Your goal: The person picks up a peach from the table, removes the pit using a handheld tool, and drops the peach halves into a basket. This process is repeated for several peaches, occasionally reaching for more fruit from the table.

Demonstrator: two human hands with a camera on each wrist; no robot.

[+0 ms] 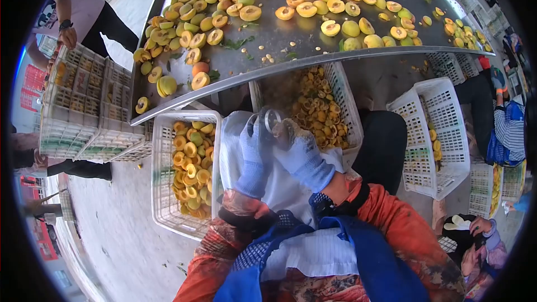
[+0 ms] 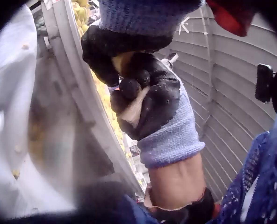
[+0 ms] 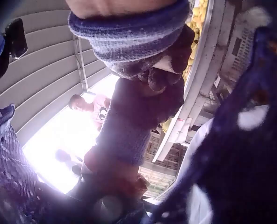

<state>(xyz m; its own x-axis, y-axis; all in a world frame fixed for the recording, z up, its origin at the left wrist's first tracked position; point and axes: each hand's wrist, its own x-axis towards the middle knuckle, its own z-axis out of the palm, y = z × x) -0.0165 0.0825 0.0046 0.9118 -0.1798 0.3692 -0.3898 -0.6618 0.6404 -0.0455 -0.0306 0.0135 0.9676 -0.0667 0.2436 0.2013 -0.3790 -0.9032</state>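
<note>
Both hands wear pale blue gloves with dark palms and meet above a white cloth (image 1: 235,134) on the lap. Seen from the head, the left hand (image 1: 255,154) and right hand (image 1: 302,154) nearly touch, with a shiny ring-like thing (image 1: 272,118) between them. In the left wrist view, the left hand (image 2: 126,44) curls round a yellowish piece (image 2: 122,61); the right hand (image 2: 159,100) grips a pale object (image 2: 136,108). That pale object (image 3: 164,64) also shows at the right hand's (image 3: 143,56) fingers in the right wrist view, its kind unclear. The left hand (image 3: 133,109) is dark there.
A metal table (image 1: 268,67) carrying many halved yellow fruits stands in front. Below its edge are a crate (image 1: 159,179) of fruit halves at left and another (image 1: 349,100) of fruit pieces near the knees. More crates (image 1: 456,140) stand at right. Other people are at both sides.
</note>
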